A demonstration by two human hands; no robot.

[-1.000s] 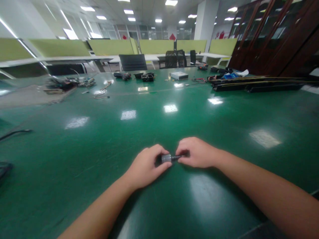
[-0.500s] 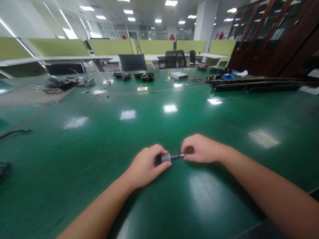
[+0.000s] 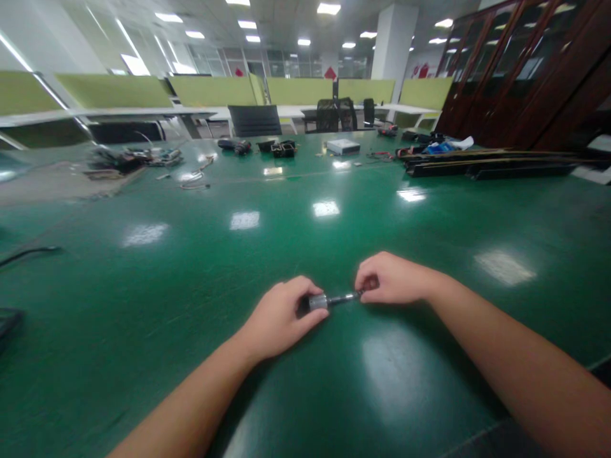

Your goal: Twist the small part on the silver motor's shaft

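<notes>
Low over the green tabletop lies a screwdriver (image 3: 342,299), roughly level, with a silver cylindrical collar and a thin metal shaft pointing right. My left hand (image 3: 281,318) is closed round its handle, thumb and forefinger beside the collar; the palm hides the back of the handle. At the far end of the shaft, my right hand (image 3: 389,280) pinches the tip between thumb and curled fingers. Those fingertips cover the tip, so I cannot tell whether a separate small bit is between them.
Across the back of the green table (image 3: 286,242) are a silver box (image 3: 342,147), a dark power tool (image 3: 233,146), black parts (image 3: 281,148) and loose electronics (image 3: 147,156). Long black channels (image 3: 515,166) lie at the back right. A black cable (image 3: 28,253) comes in from the left.
My right hand has slid a little to the right and slightly up along the shaft, so more of the shaft shows. The left hand and the handle stay in place.
</notes>
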